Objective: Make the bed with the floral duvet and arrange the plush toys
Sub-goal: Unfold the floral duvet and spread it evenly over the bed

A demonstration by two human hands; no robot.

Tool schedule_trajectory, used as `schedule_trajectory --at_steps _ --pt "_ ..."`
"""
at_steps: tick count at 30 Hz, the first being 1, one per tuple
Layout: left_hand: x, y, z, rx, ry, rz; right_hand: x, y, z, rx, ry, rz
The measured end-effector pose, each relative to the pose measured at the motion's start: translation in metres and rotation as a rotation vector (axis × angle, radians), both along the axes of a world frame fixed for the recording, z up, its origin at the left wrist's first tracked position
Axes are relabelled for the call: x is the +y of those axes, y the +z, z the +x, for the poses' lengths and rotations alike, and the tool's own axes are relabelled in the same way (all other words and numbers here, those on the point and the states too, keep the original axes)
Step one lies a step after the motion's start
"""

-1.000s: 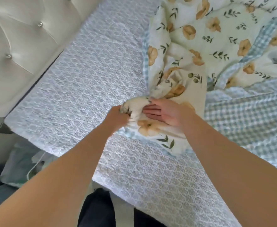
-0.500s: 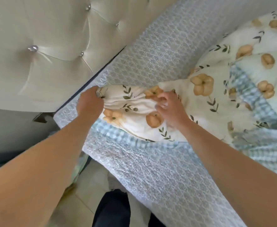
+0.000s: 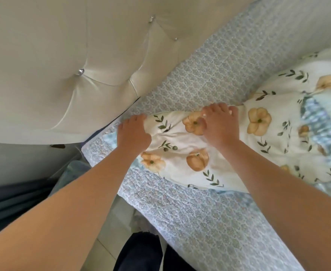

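Gripping the floral duvet (image 3: pixel 180 159) corner, left hand (image 3: pixel 133 133) and right hand (image 3: pixel 220 124) draw it beside the tufted headboard (image 3: pixel 63 65) to cover the mattress.

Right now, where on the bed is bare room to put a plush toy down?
Free: the quilted cover between the tufted headboard and the floral duvet, and the strip between duvet and near bed edge. Crowded: the head corner, where the left hand and right hand grip the duvet.

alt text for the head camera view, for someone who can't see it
Two bare hands, left hand and right hand, grip the corner of a floral duvet at the head of a bed, on a blue patterned sheet beside a tufted cream headboard.
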State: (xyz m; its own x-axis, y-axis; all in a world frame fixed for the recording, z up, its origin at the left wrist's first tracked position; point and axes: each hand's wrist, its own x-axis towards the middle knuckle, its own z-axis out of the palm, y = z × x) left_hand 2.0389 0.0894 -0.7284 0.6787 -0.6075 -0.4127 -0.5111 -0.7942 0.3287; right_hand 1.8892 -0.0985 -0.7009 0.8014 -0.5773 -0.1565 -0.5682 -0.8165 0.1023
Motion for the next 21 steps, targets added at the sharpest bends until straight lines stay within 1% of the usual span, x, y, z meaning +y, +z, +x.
schedule_trajectory --at_steps 1,2,5,7,9,11,13,14,15,17,19,21 --pt "-0.009 0.000 -0.003 0.013 -0.031 0.004 -0.011 0.005 -0.002 -0.032 -0.003 -0.048" --pt "-0.018 -0.001 -0.005 0.022 -0.052 0.031 -0.025 0.008 -0.004 -0.021 -0.015 -0.054" --pt "-0.048 -0.003 -0.011 0.014 -0.092 0.052 -0.072 0.011 -0.013 0.129 -0.129 0.040" --pt "-0.070 -0.007 -0.018 -0.007 -0.124 0.021 -0.100 0.013 -0.020 0.199 -0.260 0.133" --pt "-0.088 -0.012 -0.025 0.014 -0.150 0.042 -0.115 0.014 -0.027 0.203 -0.425 0.227" --pt "-0.106 -0.020 -0.033 0.042 -0.168 0.096 -0.126 0.008 -0.040 0.208 -0.571 0.247" --pt "-0.121 -0.026 -0.042 0.042 -0.172 0.127 -0.132 0.002 -0.060 0.269 -0.671 0.282" --pt "-0.127 -0.028 -0.045 0.041 -0.165 0.137 -0.135 -0.001 -0.072 0.274 -0.744 0.373" --pt "-0.133 -0.030 -0.047 0.035 -0.162 0.145 -0.137 -0.002 -0.083 0.221 -0.834 0.490" --pt "-0.141 -0.033 -0.051 0.041 -0.174 0.156 -0.143 -0.002 -0.098 0.177 -0.950 0.652" --pt "-0.143 -0.029 -0.052 0.109 -0.255 0.205 -0.145 -0.002 -0.102 0.225 -0.966 0.748" --pt "-0.142 -0.021 -0.057 0.200 -0.392 0.327 -0.144 -0.004 -0.098 0.259 -0.947 0.797"
